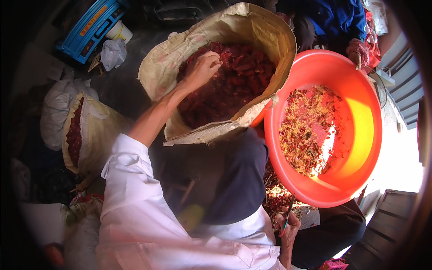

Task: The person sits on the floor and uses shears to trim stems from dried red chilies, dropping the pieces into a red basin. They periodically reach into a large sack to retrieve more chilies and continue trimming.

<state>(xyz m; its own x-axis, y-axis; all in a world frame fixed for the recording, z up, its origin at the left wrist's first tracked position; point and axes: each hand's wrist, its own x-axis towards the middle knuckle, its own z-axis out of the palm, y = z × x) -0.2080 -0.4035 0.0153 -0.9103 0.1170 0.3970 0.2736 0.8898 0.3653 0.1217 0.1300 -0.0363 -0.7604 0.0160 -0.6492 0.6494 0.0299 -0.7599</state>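
Note:
My left hand reaches into a large woven sack with its mouth held wide. Its fingers are bent over a heap of dried red chili peppers; whether a pepper is between them is not clear. Low on the right, my right hand grips scissors with red and teal handles, the dark blades pointing up towards a basin's rim. That big red plastic basin stands right of the sack, with yellow seeds, stems and chili bits on its bottom.
A second sack of red chilies leans at the left, beside a white bag. Upper left are a blue vehicle tailgate and a white bucket. Another person's gloved hand is at the basin's far rim. Chili scraps lie below the basin.

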